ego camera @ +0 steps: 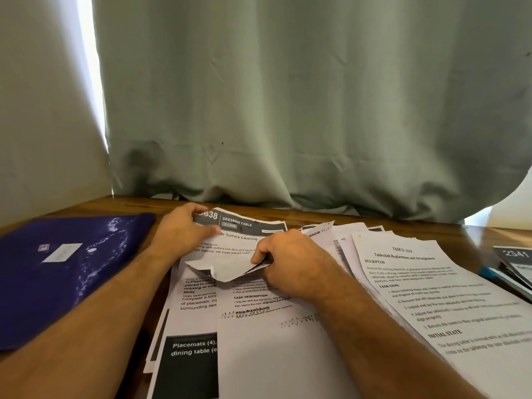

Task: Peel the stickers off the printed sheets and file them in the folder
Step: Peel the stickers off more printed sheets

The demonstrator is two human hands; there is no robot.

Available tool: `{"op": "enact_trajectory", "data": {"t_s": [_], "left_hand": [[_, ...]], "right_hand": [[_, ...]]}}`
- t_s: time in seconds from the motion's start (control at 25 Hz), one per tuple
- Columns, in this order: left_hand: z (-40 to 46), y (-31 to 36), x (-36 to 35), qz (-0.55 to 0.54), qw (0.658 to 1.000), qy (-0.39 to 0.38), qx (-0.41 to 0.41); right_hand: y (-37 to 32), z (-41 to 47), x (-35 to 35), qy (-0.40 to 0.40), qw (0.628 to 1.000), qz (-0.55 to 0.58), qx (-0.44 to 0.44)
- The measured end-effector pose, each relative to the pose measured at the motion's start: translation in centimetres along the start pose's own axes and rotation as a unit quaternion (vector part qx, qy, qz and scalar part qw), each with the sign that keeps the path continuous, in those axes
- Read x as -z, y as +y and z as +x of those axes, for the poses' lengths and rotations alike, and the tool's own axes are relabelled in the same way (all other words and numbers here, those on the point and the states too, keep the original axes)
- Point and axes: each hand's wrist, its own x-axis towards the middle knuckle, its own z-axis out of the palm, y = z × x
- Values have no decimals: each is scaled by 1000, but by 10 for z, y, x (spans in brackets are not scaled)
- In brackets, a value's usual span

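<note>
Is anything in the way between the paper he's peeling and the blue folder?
Only his own left hand and forearm, which lie between the Dressing Table sheet and the blue folder. The folder looks shut, so it would need opening first.

soft, dim indoor light. daylight burns white through the gap [89, 82] at the left edge of the curtain [288, 96] and again at the far right. glare streaks the glossy blue folder [72, 269]. wide-angle bending curves the table [489, 234] edge; print on the right-hand sheets [431, 283] is smeared and soft.
</note>
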Motion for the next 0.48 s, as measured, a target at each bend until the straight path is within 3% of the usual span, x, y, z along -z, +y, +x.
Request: {"op": "enact_trajectory", "data": {"t_s": [0.16, 0.28, 0.4, 0.48], "left_hand": [[-2, 5, 7, -220, 971, 79, 56], [-2, 8, 8, -296, 945, 112, 83], [-1, 12, 9, -353, 927, 100, 82], [-5, 15, 12, -398, 915, 45, 55]], "right_hand": [[3, 1, -7, 39, 999, 20, 17], [5, 1, -7, 59, 998, 16, 29], [5, 1, -6, 80, 996, 17, 43], [4, 1, -5, 108, 993, 19, 51]]}}
